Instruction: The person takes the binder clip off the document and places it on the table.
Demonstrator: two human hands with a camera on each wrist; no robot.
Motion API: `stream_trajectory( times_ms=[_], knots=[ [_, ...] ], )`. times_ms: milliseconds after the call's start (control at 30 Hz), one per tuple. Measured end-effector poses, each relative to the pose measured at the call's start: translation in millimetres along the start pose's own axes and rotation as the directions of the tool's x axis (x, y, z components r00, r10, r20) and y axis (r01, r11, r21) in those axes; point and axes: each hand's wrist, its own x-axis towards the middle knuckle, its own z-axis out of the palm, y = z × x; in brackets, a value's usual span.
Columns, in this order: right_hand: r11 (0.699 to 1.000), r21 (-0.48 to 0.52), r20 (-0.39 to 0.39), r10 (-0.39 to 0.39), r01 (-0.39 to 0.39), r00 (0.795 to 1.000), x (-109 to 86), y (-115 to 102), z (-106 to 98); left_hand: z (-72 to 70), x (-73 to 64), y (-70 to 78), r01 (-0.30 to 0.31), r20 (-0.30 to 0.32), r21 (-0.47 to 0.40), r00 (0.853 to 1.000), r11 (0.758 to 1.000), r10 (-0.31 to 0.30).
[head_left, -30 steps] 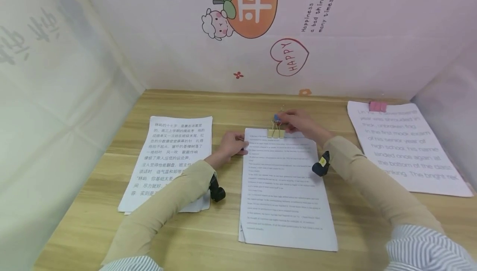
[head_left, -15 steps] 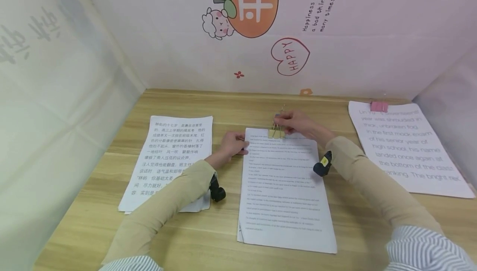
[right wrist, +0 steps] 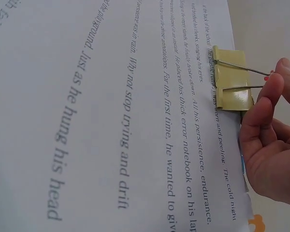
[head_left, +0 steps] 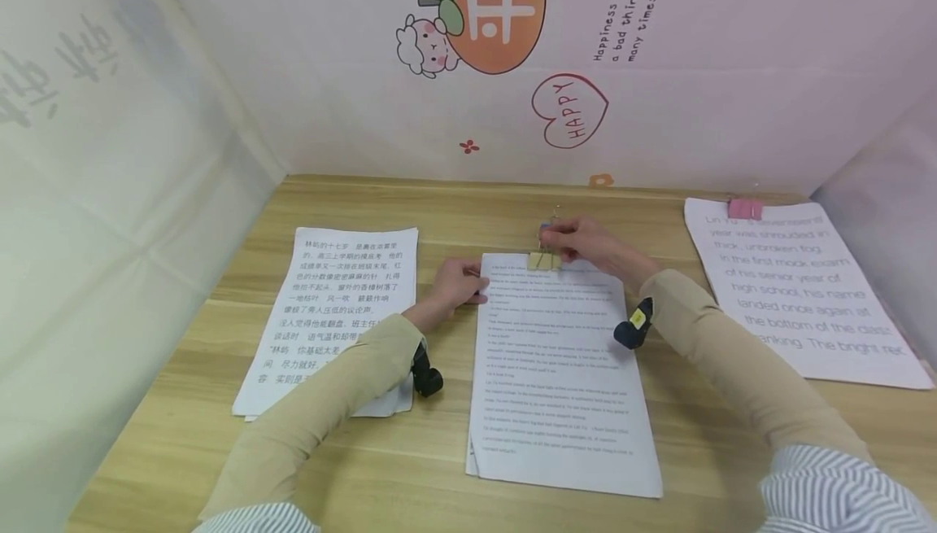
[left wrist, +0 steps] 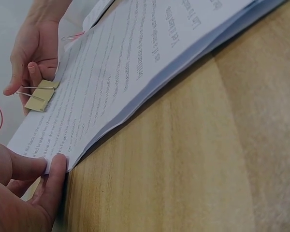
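A stack of printed sheets (head_left: 556, 378) lies on the table in front of me. My left hand (head_left: 454, 282) pinches its upper left edge between thumb and fingers, as the left wrist view shows up close. A yellow binder clip (head_left: 545, 261) sits on the top edge of the stack. Both wire handles (right wrist: 244, 88) of the clip stick out past the paper. My right hand (head_left: 586, 242) holds the clip by these handles, thumb and index fingertips at their ends. Behind the right fingers, a small blue item (head_left: 545, 226) is mostly hidden.
To the left lies another stack of pages (head_left: 344, 297) with Chinese text, partly under my left sleeve. At the right is a large-print English stack (head_left: 805, 297) with a pink binder clip (head_left: 745, 208) on its top edge. A printed cloth wall (head_left: 351, 126) borders the table's back.
My right fingers have come down from above the yellow clip onto its wire handles. The clip has shifted very slightly right. My left hand stays at the stack's edge.
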Motion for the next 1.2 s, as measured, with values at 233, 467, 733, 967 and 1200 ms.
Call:
stream_trajectory(
  times_ms=[233,467,733,967,1200],
  knots=[
    [0.999,0.039,-0.071,0.021,-0.018,0.997,-2.5,-2,-4,0.8,1.4,-0.3,-0.007,-0.011,0.024,1.0,1.0,0.008],
    [0.999,0.047,-0.131,0.021,-0.015,0.991,-3.3,1,-22,0.6,2.6,-2.2,-0.021,-0.018,0.038,1.0,0.999,0.022],
    [0.999,0.052,-0.161,-0.007,0.016,0.987,-4.9,10,-48,0.7,3.1,-2.4,-0.023,-0.011,0.037,1.0,0.999,0.023],
    [0.999,-0.008,-0.183,0.04,-0.042,0.982,-1.8,21,-63,0.4,2.9,-3.5,-0.018,-0.01,0.028,1.0,0.999,0.018],
    [0.995,-0.062,-0.195,0.069,-0.082,0.978,0.4,24,-65,0.3,4.2,-5.6,-0.032,-0.009,0.034,0.999,0.999,0.032]
  ],
)
